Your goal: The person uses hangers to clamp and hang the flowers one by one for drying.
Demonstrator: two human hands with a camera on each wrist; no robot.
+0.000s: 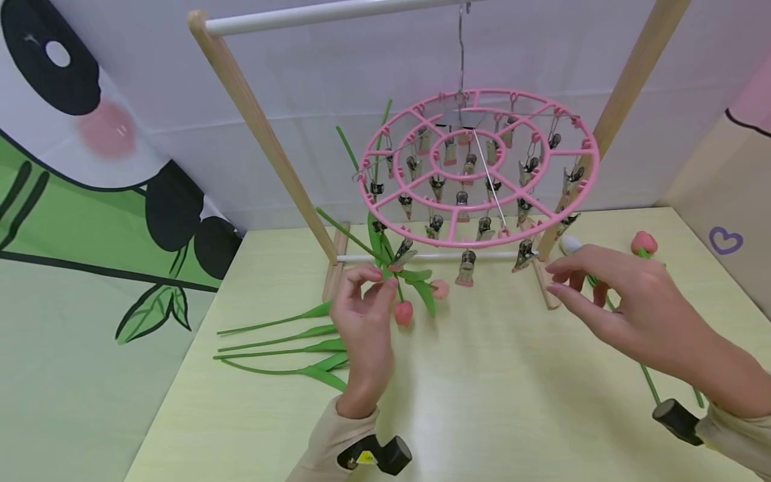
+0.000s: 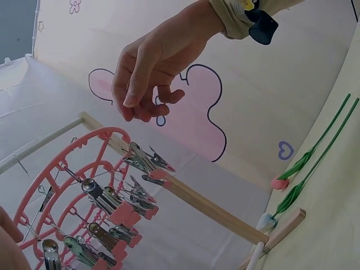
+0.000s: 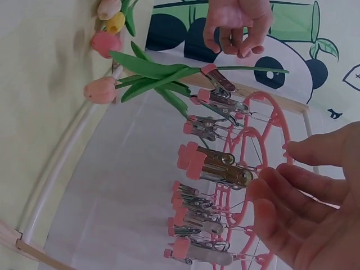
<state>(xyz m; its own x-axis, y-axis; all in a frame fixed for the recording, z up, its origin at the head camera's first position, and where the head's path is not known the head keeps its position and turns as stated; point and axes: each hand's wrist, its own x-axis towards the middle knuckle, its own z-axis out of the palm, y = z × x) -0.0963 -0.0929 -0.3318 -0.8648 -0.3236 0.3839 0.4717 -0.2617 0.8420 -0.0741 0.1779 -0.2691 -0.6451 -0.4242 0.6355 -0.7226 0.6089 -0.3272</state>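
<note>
Head view, hands (image 1: 364,314) empty, stems (image 1: 283,348) partly hidden (wrist)

Both hands raised, left hand (image 1: 363,314) and right hand (image 1: 626,301) loosely spread, empty.

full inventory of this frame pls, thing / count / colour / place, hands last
clip hanger: one, pink ring with metal clips, hanging by a hook from the rack's top bar
rack: one, pale wood posts with white bars, at the back of the table
clipped tulips: two, pink heads down, green stems up, held in clips at the hanger's near left
loose stems: about four, green, lying on the table left of the left hand
tulips on the right: at least two, one pink, one white, lying behind the right hand
table: one, pale yellow
backdrop: panda and bamboo print, left
left hand: fingers loosely curled, just below the clipped tulips, holding nothing
right hand: open, fingers spread, near the hanger's right edge
</note>
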